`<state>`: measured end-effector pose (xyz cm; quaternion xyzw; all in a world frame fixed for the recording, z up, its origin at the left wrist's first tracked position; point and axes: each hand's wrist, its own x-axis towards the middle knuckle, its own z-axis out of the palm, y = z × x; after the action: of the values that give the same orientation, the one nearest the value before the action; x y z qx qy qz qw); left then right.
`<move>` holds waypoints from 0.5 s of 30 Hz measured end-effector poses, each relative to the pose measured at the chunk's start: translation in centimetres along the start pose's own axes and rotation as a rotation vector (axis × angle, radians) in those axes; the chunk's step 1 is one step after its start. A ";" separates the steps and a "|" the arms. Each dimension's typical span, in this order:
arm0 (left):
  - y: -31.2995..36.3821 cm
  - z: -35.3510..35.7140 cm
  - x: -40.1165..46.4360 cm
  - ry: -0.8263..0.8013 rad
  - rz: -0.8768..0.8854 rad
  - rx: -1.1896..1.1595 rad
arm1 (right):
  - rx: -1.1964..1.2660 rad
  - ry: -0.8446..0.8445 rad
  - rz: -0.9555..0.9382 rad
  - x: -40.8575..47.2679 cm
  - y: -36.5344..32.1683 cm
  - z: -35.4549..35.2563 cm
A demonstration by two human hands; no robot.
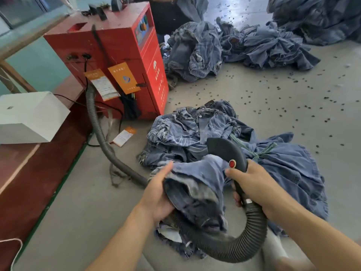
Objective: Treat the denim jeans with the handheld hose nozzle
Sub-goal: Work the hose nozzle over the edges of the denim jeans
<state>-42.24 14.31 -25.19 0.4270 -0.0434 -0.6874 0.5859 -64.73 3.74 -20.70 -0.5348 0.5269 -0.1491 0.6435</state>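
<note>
The right hand (256,182) is gripping the nozzle (227,153), fingers curled round its smooth black handle, thumb lying just below a round red button (232,163). The nozzle is a curved, matte plastic shell; its long axis is running from the handle up and away from the person, its broad rounded head pointing leftward and down over the jeans (197,184). The left hand (158,192) is holding a bunched fold of those jeans, thumb stretched along the top, fingers tucked under the cloth. The denim is faded blue, rumpled, frayed along its hems, and is lying in the middle foreground on the floor (254,90), touching a larger crumpled heap (185,132) just behind it.

A ribbed grey hose (252,231) is looping from the handle's base down under the jeans and out to the left, then climbing to a boxy red machine (121,45) with orange tags hanging on its side. The floor is smooth grey concrete, speckled with small dark bits, and is lying open to the right of the heap. More denim piles (263,42) are lying well apart at the far end. A white box (29,118) is sitting on a reddish ledge at left.
</note>
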 end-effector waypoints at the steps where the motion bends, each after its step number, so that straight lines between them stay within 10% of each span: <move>1: 0.6 -0.3 0.2 0.044 0.030 -0.054 | 0.020 -0.010 -0.010 -0.5 -0.3 -0.3; 15: 3.5 -0.8 1.7 0.063 0.144 -0.236 | 0.036 0.019 0.082 -2.6 0.2 -2.5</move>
<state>-38.95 12.17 -24.64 0.3725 0.0257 -0.6303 0.6807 -67.97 4.41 -19.19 -0.4995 0.5517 -0.1372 0.6537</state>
